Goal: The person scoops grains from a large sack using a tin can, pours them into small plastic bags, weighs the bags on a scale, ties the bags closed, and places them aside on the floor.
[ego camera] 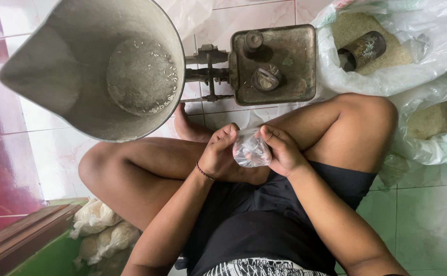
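I sit cross-legged on a tiled floor. Both my hands hold a small clear plastic bag (250, 151) above my lap, its mouth pinched between them. My left hand (218, 153), with a thin cord bracelet at the wrist, grips the bag's left edge. My right hand (283, 152) grips its right edge. The bag looks empty and crumpled. Just beyond my hands stands a balance scale: its large grey metal scoop pan (55, 76) holds a few rice grains, and its flat rusty square pan (295, 61) carries two round metal weights (266, 79).
An open white sack of rice (402, 71) with a metal tin cup (362, 49) in it stands at the top right. A second rice sack (432, 128) lies below it. Filled small bags of rice (101, 227) lie at the lower left beside a wooden board (24, 237).
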